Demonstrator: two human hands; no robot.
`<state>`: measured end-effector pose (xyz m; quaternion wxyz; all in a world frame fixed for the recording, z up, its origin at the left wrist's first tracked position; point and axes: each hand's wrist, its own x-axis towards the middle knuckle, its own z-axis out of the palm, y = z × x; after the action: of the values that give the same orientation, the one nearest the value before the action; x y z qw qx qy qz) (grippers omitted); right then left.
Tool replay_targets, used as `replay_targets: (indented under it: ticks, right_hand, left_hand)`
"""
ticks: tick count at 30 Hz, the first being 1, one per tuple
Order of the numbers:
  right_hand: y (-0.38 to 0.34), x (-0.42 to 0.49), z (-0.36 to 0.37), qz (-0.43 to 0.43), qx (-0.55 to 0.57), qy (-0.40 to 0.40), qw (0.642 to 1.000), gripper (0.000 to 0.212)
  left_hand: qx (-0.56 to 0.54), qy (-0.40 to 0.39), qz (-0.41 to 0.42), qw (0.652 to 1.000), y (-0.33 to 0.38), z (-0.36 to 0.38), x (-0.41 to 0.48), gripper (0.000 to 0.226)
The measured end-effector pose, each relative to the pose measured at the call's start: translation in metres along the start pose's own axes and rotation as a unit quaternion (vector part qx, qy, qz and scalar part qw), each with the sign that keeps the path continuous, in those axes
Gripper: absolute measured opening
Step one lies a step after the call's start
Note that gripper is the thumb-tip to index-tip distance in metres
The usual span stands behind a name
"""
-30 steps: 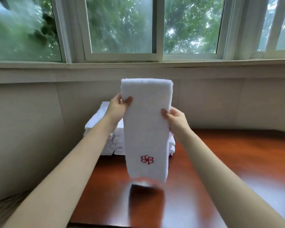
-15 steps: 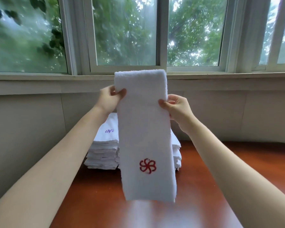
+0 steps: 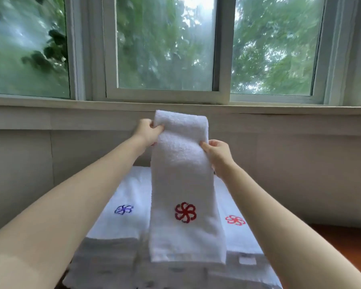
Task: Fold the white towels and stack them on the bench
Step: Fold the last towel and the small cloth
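Pinching a folded towel (image 3: 183, 184) by its upper edges, left hand (image 3: 148, 132) and right hand (image 3: 217, 153) on either side, hanging over two stacks (image 3: 121, 207) on the worktop (image 3: 346, 238).

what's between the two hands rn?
In the head view, only the folded white towel: the left hand pinches its left edge near the top and the right hand grips its right edge a little lower.
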<state>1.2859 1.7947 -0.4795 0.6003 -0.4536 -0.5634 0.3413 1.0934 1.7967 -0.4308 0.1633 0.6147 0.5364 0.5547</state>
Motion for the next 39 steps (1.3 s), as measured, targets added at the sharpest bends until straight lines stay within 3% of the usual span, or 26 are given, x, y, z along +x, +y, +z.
replay_targets:
  ticks: [4, 6, 8, 11, 15, 16, 18, 21, 23, 25, 28, 31, 33, 36, 39]
  right_hand:
    - [0.104, 0.048, 0.024, 0.153, -0.065, -0.052, 0.985, 0.008]
    - [0.137, 0.054, 0.026, 0.214, -0.154, -0.086, 0.961, 0.024]
    - [0.149, 0.061, 0.027, 0.209, -0.174, -0.098, 0.957, 0.023]
    - [0.146, 0.075, 0.032, 0.153, -0.163, -0.056, 0.973, 0.004]
    - [0.149, 0.081, 0.043, 0.086, -0.215, 0.012, 0.973, 0.016]
    - [0.153, 0.080, 0.045, 0.101, -0.232, 0.006, 0.967, 0.026]
    - [0.157, 0.076, 0.044, 0.138, -0.259, -0.017, 0.956, 0.038]
    - [0.151, 0.067, 0.039, 0.151, -0.238, -0.045, 0.958, 0.034]
    - [0.148, 0.057, 0.032, 0.163, -0.198, -0.050, 0.965, 0.024]
    - [0.146, 0.042, 0.025, 0.173, -0.185, -0.051, 0.966, 0.027]
    - [0.136, 0.022, 0.016, 0.187, -0.169, -0.045, 0.967, 0.038]
    - [0.117, 0.004, 0.011, 0.234, -0.156, -0.096, 0.955, 0.048]
    - [0.109, -0.003, 0.009, 0.267, -0.109, -0.146, 0.946, 0.048]
    - [0.097, -0.024, 0.012, 0.281, -0.077, -0.172, 0.941, 0.027]
    - [0.088, -0.045, 0.015, 0.231, -0.186, -0.194, 0.935, 0.020]
  left_hand:
    - [0.141, -0.053, -0.081, 0.985, -0.095, 0.056, 0.035, 0.044]
    - [0.179, -0.086, -0.113, 0.974, -0.131, 0.075, 0.038, 0.036]
    - [0.169, -0.092, -0.143, 0.971, -0.156, 0.088, 0.042, 0.037]
    - [0.168, -0.075, -0.136, 0.973, -0.160, 0.097, 0.050, 0.042]
    - [0.183, -0.037, -0.090, 0.978, -0.146, 0.106, 0.062, 0.028]
    - [0.191, -0.054, -0.097, 0.975, -0.146, 0.109, 0.062, 0.029]
    - [0.221, -0.118, -0.131, 0.959, -0.148, 0.112, 0.056, 0.052]
    - [0.225, -0.174, -0.163, 0.945, -0.145, 0.105, 0.040, 0.069]
    - [0.188, -0.203, -0.181, 0.944, -0.138, 0.093, 0.025, 0.060]
    - [0.094, -0.237, -0.233, 0.938, -0.128, 0.078, 0.005, 0.037]
    - [-0.015, -0.316, -0.318, 0.894, -0.116, 0.051, -0.026, 0.031]
    - [-0.022, -0.367, -0.338, 0.867, -0.104, 0.025, -0.053, 0.023]
    - [-0.023, -0.347, -0.321, 0.881, -0.100, 0.015, -0.067, 0.007]
    - [0.015, -0.286, -0.294, 0.912, -0.094, 0.005, -0.085, 0.008]
    - [0.130, -0.280, -0.243, 0.920, -0.088, -0.002, -0.103, 0.048]
